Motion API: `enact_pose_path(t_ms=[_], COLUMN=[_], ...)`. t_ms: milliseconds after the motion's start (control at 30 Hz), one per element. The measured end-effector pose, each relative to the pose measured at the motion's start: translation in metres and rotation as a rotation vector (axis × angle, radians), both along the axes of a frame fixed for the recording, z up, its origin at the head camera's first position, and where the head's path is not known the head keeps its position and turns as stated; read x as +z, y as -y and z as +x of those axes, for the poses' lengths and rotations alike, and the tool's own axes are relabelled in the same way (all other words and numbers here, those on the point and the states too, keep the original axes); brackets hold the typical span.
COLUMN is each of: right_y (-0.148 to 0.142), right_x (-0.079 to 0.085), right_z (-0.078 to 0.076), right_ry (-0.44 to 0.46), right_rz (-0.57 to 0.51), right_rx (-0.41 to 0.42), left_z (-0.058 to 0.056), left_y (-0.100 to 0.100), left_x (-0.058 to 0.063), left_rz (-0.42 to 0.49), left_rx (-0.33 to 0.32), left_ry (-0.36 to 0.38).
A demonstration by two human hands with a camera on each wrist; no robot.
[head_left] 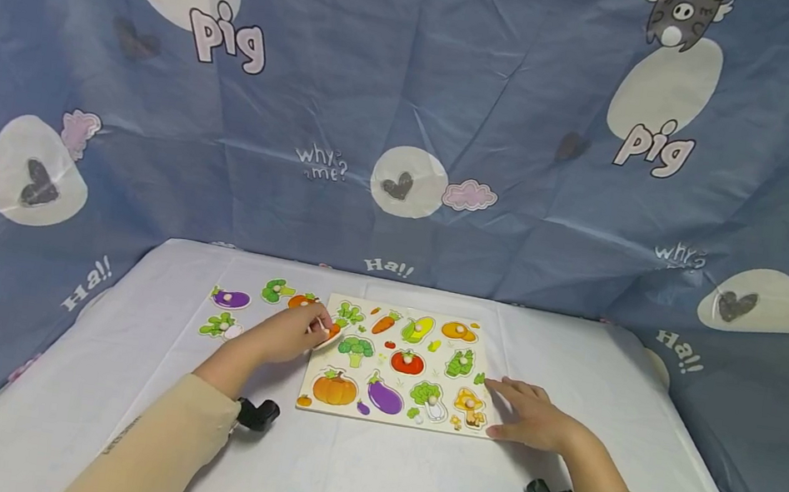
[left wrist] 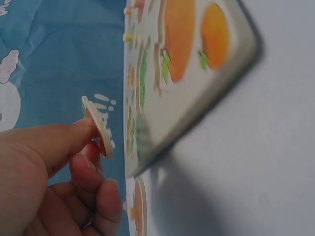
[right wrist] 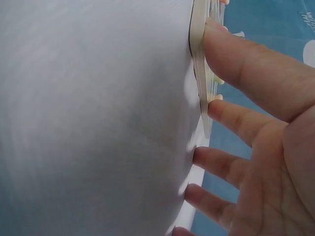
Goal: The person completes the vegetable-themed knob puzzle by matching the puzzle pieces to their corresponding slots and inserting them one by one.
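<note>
My left hand pinches a carrot puzzle piece, orange with a green top, by thumb and fingers above the left edge of a wooden vegetable puzzle board. In the left wrist view, the carrot piece is turned nearly edge-on. My right hand rests at the board's right edge, fingers spread. In the right wrist view, its thumb and index finger touch the board's edge, while other fingertips rest on the white table cover. A knobbed tomato piece and a mushroom piece sit in the board.
Left of the board lie loose pieces: an eggplant, a broccoli, a pumpkin partly behind my left hand, and a white radish with green leaves. A blue patterned cloth hangs behind the white table.
</note>
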State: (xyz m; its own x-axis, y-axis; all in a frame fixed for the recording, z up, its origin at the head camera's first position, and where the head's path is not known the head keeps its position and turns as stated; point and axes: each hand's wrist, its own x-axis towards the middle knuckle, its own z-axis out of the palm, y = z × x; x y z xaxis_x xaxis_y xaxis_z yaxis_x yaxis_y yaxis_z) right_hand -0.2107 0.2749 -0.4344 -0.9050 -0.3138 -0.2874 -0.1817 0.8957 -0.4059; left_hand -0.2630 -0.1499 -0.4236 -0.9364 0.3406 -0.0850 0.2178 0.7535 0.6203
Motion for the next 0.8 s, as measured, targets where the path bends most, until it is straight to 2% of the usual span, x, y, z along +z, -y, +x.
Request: enact_pose_path(t_ms=[267, 567, 800], right_y=[0.001, 0.001, -0.001], right_x=[0.0, 0.001, -0.001], right_z=[0.0, 0.0, -0.001], right_ry=[0.013, 0.008, 0.003], right_rz=[0.002, -0.005, -0.003], right_rx=[-0.008, -0.006, -0.003], left_z=[-0.008, -0.015, -0.024], left_y=[-0.024, -0.049, -0.063], left_x=[-0.001, -0.005, -0.004], left_rz=[0.019, 0.05, 0.031], left_rx=[-0.001, 0.004, 0.013], left_ry=[0.015, -0.026, 0.0])
